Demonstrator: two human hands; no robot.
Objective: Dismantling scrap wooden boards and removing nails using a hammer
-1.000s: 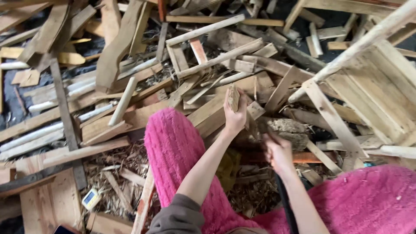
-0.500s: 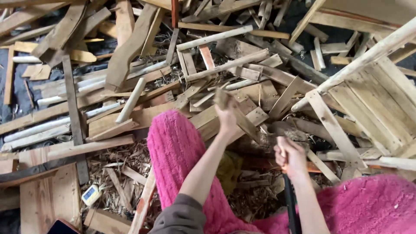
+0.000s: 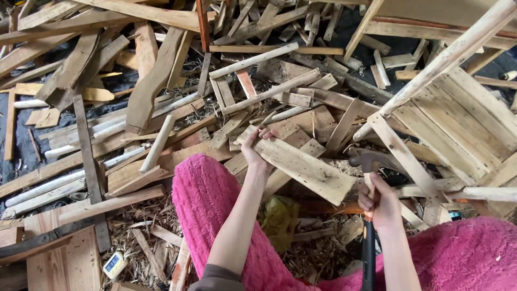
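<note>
A short pale plank (image 3: 301, 164) lies tilted across the scrap pile between the person's knees, its far end gripped by the left hand (image 3: 257, 146), fingers wrapped over the edge. The right hand (image 3: 379, 202) is clamped on the handle of a claw hammer (image 3: 369, 161), whose head sits just beside the plank's near right corner. To work it well, the plank should be held steady against the pile, fingers kept off the struck end. Since half a second ago, the plank has swung flatter and the hammer has dropped closer. Pink fleece trousers (image 3: 207, 199) frame the spot.
</note>
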